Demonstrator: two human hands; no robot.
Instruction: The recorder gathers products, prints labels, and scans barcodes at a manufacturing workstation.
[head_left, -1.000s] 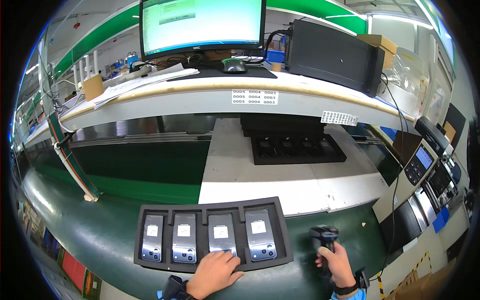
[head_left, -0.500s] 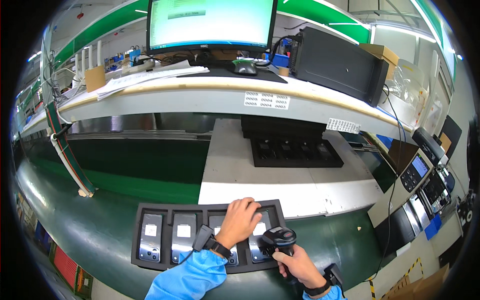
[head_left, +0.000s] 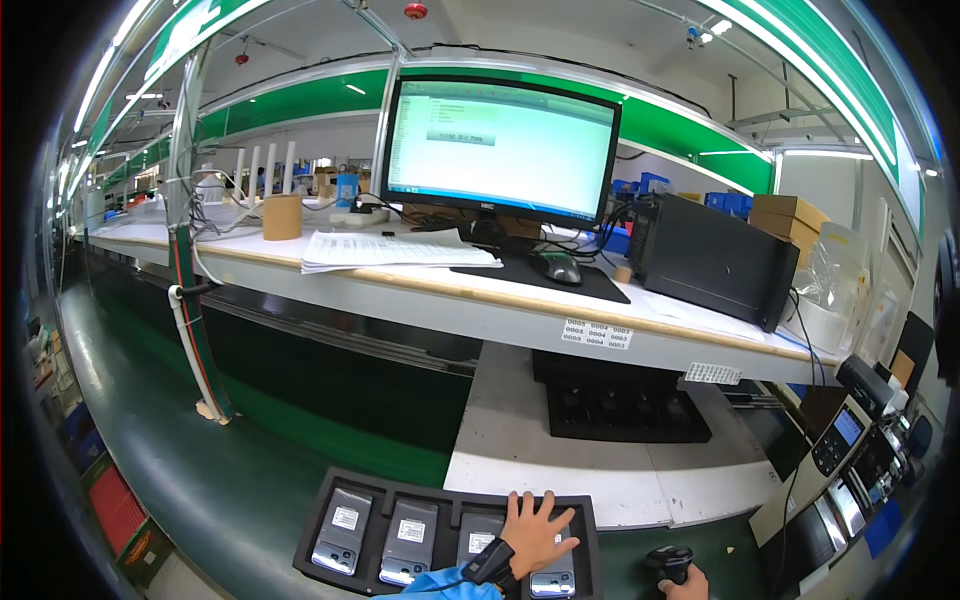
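A black foam tray (head_left: 377,523) lies on the green bench at the bottom, tilted in view. Smartphones with white labels sit in its slots: one at the left (head_left: 342,532), then a second phone (head_left: 408,545), a third phone (head_left: 478,535) and a fourth phone (head_left: 553,583). My left hand (head_left: 536,537) spreads its fingers over the tray's right part, partly covering the fourth phone; it grips nothing. Right of the tray, my right hand (head_left: 689,584) is closed round the handle of a black handheld barcode scanner (head_left: 669,558), held apart from the tray. The lower frame edge cuts off that hand.
Another black tray (head_left: 625,415) lies on a pale metal plate (head_left: 510,440) under the shelf. On the shelf stand a monitor (head_left: 500,150), mouse (head_left: 558,267), papers (head_left: 390,250) and a black computer case (head_left: 715,258). A label printer (head_left: 838,440) stands right; a pole (head_left: 195,340) rises left.
The view has tipped upward, so hands and tray sit lower. My left fingers have spread wider. The scanner has moved right, away from the fourth phone, still in my right hand.
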